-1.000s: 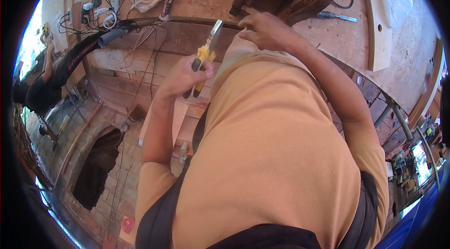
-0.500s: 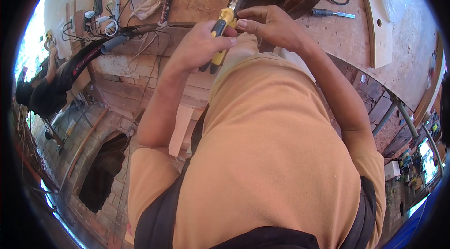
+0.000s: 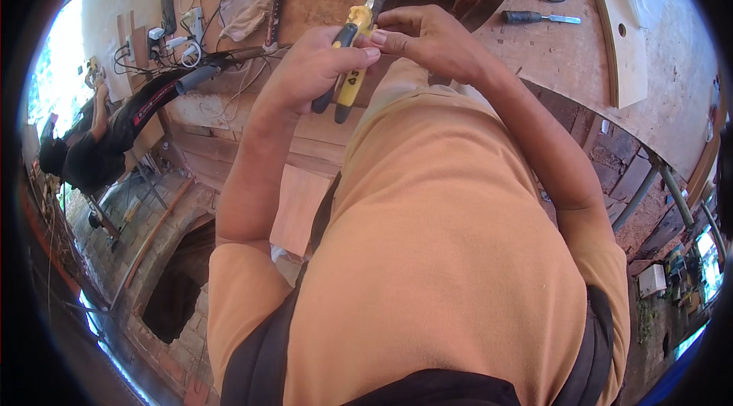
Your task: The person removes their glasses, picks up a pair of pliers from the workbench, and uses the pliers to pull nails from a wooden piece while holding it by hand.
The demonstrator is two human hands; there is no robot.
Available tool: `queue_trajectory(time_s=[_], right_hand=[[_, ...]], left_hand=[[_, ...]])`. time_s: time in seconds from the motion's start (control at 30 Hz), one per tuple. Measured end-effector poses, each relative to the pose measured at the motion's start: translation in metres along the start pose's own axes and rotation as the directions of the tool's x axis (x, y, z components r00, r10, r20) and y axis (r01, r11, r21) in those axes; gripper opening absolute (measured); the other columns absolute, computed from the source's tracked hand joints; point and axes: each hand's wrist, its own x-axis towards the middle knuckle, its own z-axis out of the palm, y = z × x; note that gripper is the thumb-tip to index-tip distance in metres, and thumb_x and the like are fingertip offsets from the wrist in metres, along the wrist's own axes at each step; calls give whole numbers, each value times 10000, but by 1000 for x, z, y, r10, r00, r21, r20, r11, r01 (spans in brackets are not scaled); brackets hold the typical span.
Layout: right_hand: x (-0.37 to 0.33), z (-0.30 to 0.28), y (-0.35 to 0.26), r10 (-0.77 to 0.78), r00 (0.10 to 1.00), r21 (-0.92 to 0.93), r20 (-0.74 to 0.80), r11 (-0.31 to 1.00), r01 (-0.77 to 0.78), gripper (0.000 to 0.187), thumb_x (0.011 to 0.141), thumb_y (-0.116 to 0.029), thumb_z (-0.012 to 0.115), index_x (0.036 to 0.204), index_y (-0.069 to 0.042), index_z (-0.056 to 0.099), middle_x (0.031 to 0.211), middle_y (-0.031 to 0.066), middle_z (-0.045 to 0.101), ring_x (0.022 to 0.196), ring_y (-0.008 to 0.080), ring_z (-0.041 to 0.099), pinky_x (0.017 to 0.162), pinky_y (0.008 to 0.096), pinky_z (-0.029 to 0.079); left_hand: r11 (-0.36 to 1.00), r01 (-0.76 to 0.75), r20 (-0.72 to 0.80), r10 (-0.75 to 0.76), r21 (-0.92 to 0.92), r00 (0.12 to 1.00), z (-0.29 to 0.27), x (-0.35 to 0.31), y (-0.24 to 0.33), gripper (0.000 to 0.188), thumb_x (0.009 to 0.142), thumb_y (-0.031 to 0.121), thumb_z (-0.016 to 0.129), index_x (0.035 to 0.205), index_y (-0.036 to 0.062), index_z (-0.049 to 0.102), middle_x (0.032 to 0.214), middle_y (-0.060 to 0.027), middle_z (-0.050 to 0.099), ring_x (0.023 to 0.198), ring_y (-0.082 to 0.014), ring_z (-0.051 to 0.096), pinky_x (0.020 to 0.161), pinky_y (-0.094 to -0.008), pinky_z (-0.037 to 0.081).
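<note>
In front of my waist, my left hand [image 3: 309, 68] is closed round a pair of pliers [image 3: 350, 93] with yellow and black handles. The metal jaws point up and away from me, and the handle ends hang below my fingers. Its thumb lies across the handles. My right hand [image 3: 430, 39] is beside the pliers' joint, thumb and bent fingers drawn together there. Anything small between those fingertips is hidden from me.
A dark-handled chisel [image 3: 540, 18] lies on the wooden workbench [image 3: 580, 62] to the right, near a pale board [image 3: 628, 62] with a hole. Power strips and cables [image 3: 179, 39] and a crumpled cloth [image 3: 246, 5] are at left. Farther left, another person [image 3: 95, 150] works.
The pliers and my left hand have shifted slightly left and down. My right hand has moved slightly left with them, still at the pliers' joint. The surroundings have shifted slightly in view.
</note>
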Motion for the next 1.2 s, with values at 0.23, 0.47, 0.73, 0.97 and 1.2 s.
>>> queue_trajectory(time_s=[0.23, 0.47, 0.73, 0.97, 1.2], right_hand=[[0, -2, -7, 14, 1000, 32, 5, 999, -14, 506, 957, -387, 689, 1169, 72, 700, 1043, 159, 739, 975, 178, 674, 868, 324, 526], [20, 14, -13, 312, 944, 13, -107, 950, -313, 585, 869, -533, 731, 898, 50, 774, 792, 145, 724, 756, 163, 654, 714, 350, 519], [23, 33, -10, 350, 907, 160, -233, 934, -319, 553, 854, -485, 771, 849, 67, 727, 751, 104, 684, 696, 145, 620, 655, 299, 486], [23, 31, -7, 357, 912, 227, -203, 923, -311, 573, 865, -501, 755, 887, 70, 725, 779, 95, 684, 720, 143, 610, 677, 296, 479], [16, 38, -11, 386, 915, 369, -116, 872, -321, 589, 871, -549, 742, 923, 37, 712, 821, 133, 703, 745, 175, 663, 712, 300, 531]], left_hand=[[1000, -1, -34, 1, -15, 999, 3, 6, -11, 265, 941, 239, 680, 1021, -9, 630, 822, -66, 661, 715, -130, 637, 651, -277, 522], [993, -32, -85, 42, 114, 995, 13, 5, -11, 270, 897, 215, 730, 992, -2, 600, 795, -63, 648, 662, -141, 631, 633, -265, 502], [896, 83, -69, -125, -437, 990, 23, -24, -20, 341, 899, 233, 746, 1129, 27, 599, 944, -66, 666, 780, -139, 653, 668, -302, 532], [931, 170, -70, -202, -325, 977, 27, -19, -9, 246, 892, 248, 737, 941, 31, 633, 768, -28, 602, 673, -106, 580, 553, -262, 454], [979, 161, -109, -174, -122, 979, 25, -15, -12, 244, 837, 237, 768, 848, 21, 655, 661, -21, 591, 550, -107, 547, 484, -279, 416]])
